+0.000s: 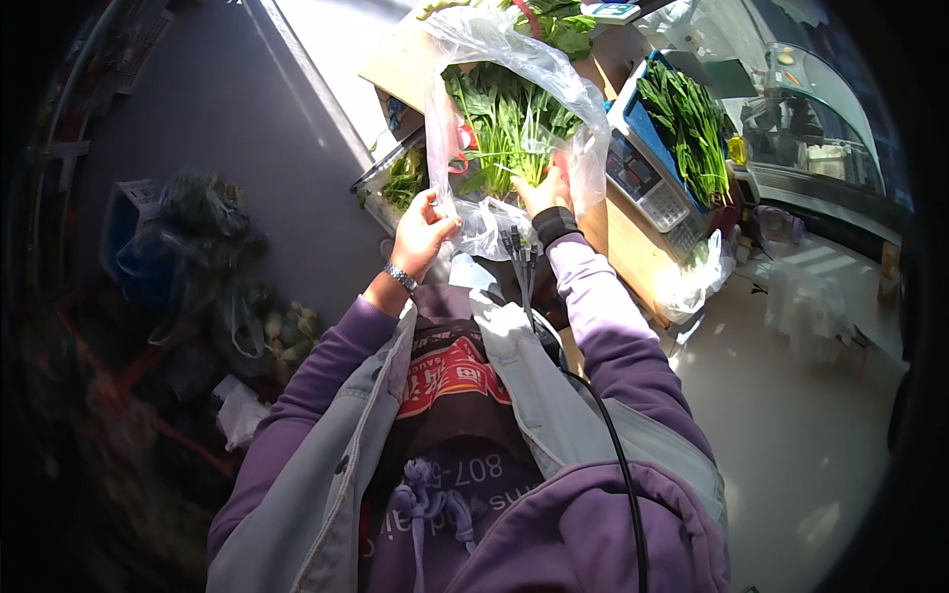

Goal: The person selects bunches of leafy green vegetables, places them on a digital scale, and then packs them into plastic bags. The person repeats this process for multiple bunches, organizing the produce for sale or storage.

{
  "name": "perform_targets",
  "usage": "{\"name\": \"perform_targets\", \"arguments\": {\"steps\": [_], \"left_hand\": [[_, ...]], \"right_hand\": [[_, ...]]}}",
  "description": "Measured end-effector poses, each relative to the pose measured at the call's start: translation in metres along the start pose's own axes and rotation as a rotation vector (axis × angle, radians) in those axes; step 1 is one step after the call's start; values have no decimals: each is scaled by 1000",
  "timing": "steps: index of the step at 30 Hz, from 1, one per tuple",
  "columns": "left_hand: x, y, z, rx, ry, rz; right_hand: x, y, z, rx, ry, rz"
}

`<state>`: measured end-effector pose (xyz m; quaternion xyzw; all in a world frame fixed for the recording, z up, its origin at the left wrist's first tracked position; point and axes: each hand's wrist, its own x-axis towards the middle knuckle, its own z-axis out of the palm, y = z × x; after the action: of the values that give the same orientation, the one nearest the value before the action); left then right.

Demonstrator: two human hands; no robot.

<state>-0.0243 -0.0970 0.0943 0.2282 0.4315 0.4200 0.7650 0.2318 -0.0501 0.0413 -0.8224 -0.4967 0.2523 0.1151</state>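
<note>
A large clear plastic bag (pixel 593 141) is spread wide before me, with leafy greens (pixel 511 111) inside it. Their leaves point away from me and their pale stems point towards me. My left hand (pixel 424 231) pinches the bag's near left edge between thumb and fingers. Inside the mouth of the bag, my right hand (pixel 545 191) grips the stem ends of the greens; part of its fingers is hidden by stems and film. Red ties show through the bag's left side.
To the right, a digital scale (pixel 645 185) carries a blue tray (pixel 637 111) with another bunch of greens (pixel 686 126). A white plastic bag (pixel 697 278) lies at the wooden table's (pixel 630 256) near corner. Bagged vegetables (pixel 207 215) stand at left. Black cables (pixel 523 259) hang before me.
</note>
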Motion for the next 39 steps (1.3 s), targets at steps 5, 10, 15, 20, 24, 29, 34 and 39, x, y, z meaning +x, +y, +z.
{"name": "perform_targets", "arguments": {"steps": [5, 10, 15, 20, 24, 29, 34, 39], "left_hand": [[-1, 5, 4, 58, 19, -36], [2, 14, 14, 61, 14, -35], [5, 20, 25, 96, -3, -29], [7, 17, 25, 74, -23, -17], [7, 24, 32, 331, 30, 38], [-12, 71, 65, 995, 307, 718], [11, 146, 106, 1050, -115, 740], [80, 208, 129, 833, -262, 951]], "right_hand": [[21, -2, -38, 61, -83, -156], [51, -6, -83, 866, -485, 195], [52, -12, -68, 1068, -473, 281], [41, -5, -47, 1242, -555, 484], [40, -14, -69, 1096, -629, 312], [30, -36, -157, 852, -662, -36], [1, -62, -225, 326, -623, -200], [-31, -78, -269, 304, -765, -283]]}}
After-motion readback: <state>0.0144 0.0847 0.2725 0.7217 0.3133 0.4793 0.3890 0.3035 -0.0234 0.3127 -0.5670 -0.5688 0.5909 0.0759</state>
